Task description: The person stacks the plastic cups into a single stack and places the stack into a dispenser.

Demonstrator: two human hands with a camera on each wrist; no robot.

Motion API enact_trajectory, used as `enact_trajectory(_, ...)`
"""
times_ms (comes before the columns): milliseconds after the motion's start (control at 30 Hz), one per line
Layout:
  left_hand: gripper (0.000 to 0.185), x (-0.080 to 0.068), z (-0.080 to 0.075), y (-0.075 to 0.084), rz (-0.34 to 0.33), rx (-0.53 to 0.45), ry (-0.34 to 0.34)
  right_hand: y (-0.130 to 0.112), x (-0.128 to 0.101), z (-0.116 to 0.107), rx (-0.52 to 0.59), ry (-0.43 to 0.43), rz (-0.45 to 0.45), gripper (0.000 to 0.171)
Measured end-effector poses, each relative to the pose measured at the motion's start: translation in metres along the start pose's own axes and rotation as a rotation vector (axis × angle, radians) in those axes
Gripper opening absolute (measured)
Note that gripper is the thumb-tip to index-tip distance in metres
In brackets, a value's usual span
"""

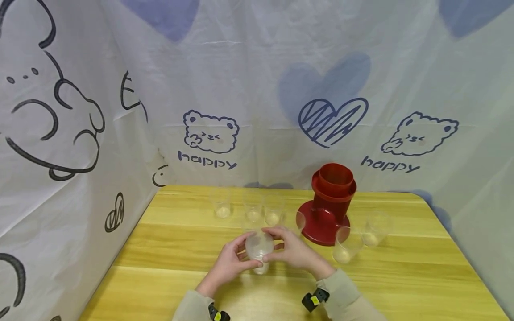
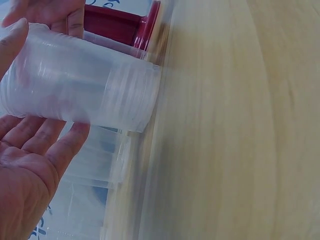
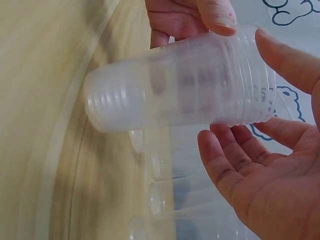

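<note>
Red dispenser base [image 1: 330,205] standing at the back right of the yellow wooden table [image 1: 168,249], loose clear cups [image 1: 252,209] sitting in a row behind, two more clear cups [image 1: 358,243] leaning right of it, white bear-and-heart printed cloth [image 1: 257,89] hanging all around

Pale greyish-green long sleeves [image 1: 341,290] cover both arms, each wrist bearing a black strap [image 1: 315,299] with a yellow tab.
</note>
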State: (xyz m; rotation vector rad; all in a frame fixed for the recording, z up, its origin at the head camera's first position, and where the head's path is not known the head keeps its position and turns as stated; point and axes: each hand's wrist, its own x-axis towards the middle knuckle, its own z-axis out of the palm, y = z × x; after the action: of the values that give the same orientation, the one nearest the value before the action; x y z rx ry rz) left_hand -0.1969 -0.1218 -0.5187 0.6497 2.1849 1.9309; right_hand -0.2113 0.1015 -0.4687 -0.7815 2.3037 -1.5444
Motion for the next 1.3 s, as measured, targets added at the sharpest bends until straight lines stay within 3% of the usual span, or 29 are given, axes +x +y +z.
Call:
enact_trajectory(500, 0.078, -0.005, 0.0, 0.001, -0.021, -0.042, 0.017, 0.011, -0.004, 0.008, 0.04, 0.012, 0.014, 0.069)
enact_trajectory(967, 0.076, -0.003, 0.001, 0.001, -0.013, -0.021, 0.009, 0.005, -0.012, 0.007, 0.062, 0.058, -0.014, 0.07)
enact_trajectory(1300, 0.074, -0.001, 0.002, 0.001, -0.02, -0.028, 0.025, -0.003, -0.018, -0.012, -0.021, 0.278, -0.121, 0.057)
